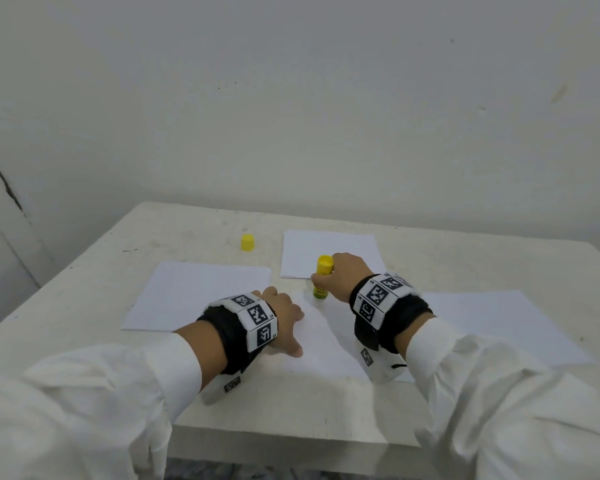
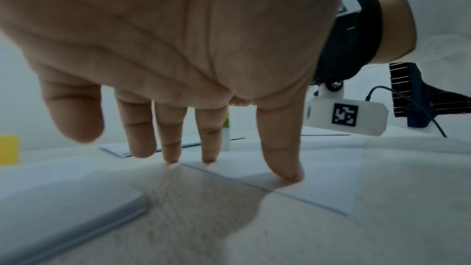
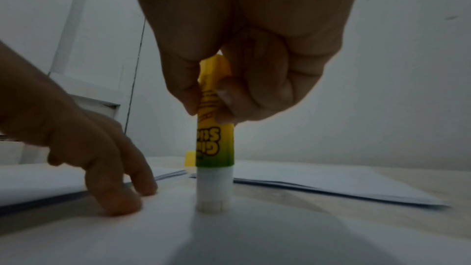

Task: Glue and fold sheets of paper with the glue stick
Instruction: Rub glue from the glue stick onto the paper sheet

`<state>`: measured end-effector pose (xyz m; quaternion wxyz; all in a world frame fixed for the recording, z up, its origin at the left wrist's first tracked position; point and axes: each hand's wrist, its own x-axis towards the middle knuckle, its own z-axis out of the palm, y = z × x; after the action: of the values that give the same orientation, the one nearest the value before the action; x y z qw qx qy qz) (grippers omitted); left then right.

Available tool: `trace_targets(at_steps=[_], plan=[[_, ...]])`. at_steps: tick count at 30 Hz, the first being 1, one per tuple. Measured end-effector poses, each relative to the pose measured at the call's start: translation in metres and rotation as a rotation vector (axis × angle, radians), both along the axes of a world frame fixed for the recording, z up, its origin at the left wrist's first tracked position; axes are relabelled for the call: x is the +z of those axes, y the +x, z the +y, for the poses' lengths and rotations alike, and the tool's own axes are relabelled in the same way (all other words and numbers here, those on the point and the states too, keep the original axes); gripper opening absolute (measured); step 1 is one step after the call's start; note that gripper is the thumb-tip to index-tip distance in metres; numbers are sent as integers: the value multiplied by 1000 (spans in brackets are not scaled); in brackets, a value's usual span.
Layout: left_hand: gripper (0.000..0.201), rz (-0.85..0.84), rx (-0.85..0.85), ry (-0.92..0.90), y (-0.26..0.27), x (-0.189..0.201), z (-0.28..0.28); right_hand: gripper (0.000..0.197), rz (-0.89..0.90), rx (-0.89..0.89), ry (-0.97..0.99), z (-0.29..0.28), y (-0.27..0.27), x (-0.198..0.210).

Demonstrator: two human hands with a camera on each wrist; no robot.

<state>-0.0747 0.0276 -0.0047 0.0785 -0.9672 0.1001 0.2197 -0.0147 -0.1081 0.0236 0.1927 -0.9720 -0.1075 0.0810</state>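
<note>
Pale grey walls behind, and a chalky white square table (image 1: 201, 407) out front carrying all the action. Right hand (image 1: 340, 277) is curled round the yellow-and-green plastic glue stick (image 3: 214, 148), thumb and fingers pinching the upper barrel, and it stands upright, white glue end down, touching the near white sheet of paper (image 1: 326, 344) close to its far edge. Left hand (image 1: 284, 318) lies spread, fingers straight, tips pressing the same sheet's left side to pin it; it holds nothing. Over at the far left of the table, the small yellow plastic cap (image 1: 247, 243) stands well apart. Three more lots of white paper wait: a stack on the left (image 1: 201, 292), another at the back (image 1: 329, 249), and one to the right (image 1: 506, 323). My read is that gluing is just starting, with the fold yet to come. That stick looks light and rigid, its smooth barrel best gripped high as it is now, keeping fingers off the tacky end. Thin paper will buckle or drag under the glue, so it wants a flat hand beside the stroke, not a pinch.
</note>
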Motion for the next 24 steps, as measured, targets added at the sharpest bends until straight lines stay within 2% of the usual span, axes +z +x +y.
trace_targets(at_steps=[5,10,14,16,19,22,24], plan=[[85,32,70,-70,6,-2,8,34,-14,-143,-55,-56,-1,1],[98,48,95,-61,10,-5,12,35,-15,-297,-71,-101,0,4],[107,54,46,-51,14,-6,14,24,-31,-318,-42,-107,-5,6],[111,64,3,-45,15,-5,14,18,-81,-304,80,-99,-10,8],[113,65,42,-54,15,-2,15,17,-76,-190,230,-69,-25,17],[123,96,67,-58,14,1,17,20,53,28,194,-28,-39,20],[131,116,63,-35,17,3,18,26,78,106,129,-6,-41,16]])
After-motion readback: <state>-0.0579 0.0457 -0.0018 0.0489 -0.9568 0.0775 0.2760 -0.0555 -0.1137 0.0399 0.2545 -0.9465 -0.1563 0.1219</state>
